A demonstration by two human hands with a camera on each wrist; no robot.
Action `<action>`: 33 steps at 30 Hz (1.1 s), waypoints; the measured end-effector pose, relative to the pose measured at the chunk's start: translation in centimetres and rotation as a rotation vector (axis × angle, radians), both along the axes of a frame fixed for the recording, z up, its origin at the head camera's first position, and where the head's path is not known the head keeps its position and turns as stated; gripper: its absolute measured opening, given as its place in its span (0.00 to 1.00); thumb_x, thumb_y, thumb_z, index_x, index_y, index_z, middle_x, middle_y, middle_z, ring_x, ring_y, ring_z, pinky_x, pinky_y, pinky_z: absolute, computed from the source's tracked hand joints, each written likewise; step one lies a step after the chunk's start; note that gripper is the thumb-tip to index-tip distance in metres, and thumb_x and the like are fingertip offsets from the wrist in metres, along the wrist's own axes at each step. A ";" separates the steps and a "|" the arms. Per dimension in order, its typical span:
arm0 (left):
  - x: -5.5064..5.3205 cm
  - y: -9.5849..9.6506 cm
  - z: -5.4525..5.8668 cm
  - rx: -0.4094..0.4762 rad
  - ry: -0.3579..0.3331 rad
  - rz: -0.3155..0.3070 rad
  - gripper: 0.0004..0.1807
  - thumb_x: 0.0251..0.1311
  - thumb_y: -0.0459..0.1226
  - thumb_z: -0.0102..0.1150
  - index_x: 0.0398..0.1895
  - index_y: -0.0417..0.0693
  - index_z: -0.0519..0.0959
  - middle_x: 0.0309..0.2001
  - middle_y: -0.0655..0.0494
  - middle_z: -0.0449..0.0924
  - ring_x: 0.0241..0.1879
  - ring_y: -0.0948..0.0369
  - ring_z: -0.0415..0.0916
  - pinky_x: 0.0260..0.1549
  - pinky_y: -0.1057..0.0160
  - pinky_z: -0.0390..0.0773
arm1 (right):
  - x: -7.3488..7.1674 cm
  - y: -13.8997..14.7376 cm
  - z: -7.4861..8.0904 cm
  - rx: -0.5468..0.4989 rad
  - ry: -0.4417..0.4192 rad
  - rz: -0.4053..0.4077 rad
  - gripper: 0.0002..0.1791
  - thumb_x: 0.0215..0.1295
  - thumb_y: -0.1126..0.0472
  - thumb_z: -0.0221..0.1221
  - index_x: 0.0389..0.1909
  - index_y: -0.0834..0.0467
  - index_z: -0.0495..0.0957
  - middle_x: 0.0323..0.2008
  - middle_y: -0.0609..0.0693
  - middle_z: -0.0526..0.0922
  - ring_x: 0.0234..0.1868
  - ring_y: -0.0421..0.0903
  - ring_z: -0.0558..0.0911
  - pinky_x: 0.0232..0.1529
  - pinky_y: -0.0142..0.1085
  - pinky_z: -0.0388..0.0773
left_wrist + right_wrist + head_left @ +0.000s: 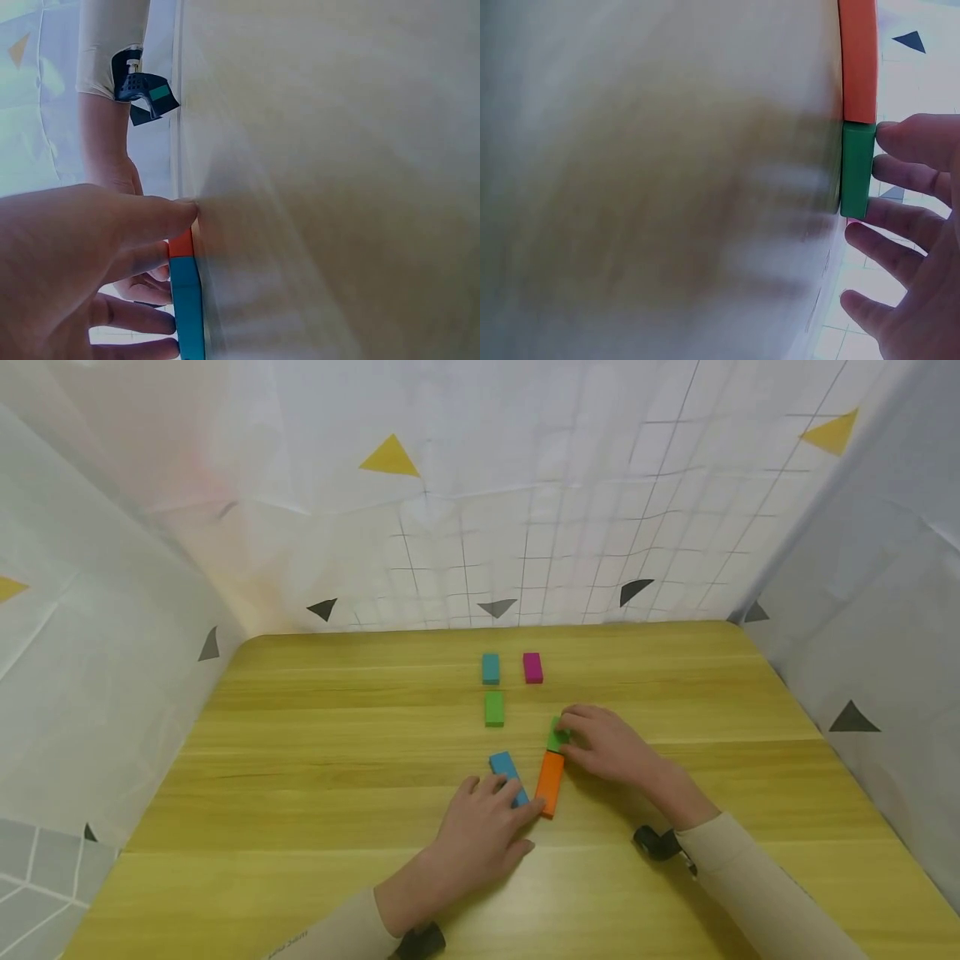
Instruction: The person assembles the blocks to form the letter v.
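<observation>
Left hand [483,828], unclenched, fingers on blue block [505,766] left of orange block [551,782], could skew orange by pressing sideways, while right hand [609,747], loose-fingered on green block [555,743] at orange's far end, might nudge their joint apart.

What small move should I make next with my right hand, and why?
Probably just ease your right hand off the green block at its fingers. That block already meets the orange block end to end, the two look roughly in line, and your left hand has a finger at the orange one's near end, which may steady it.
</observation>
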State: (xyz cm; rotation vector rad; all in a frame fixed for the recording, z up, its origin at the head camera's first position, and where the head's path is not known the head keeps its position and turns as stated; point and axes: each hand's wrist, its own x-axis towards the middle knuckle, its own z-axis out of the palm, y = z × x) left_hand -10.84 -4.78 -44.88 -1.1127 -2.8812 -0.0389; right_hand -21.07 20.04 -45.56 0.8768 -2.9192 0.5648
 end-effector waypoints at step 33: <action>0.0 0.0 -0.1 -0.001 -0.002 -0.001 0.28 0.64 0.59 0.56 0.68 0.71 0.71 0.57 0.59 0.76 0.62 0.53 0.72 0.57 0.44 0.75 | 0.1 -0.4 0.4 0.007 0.004 0.009 0.11 0.62 0.57 0.66 0.44 0.55 0.80 0.47 0.51 0.82 0.45 0.49 0.80 0.54 0.49 0.78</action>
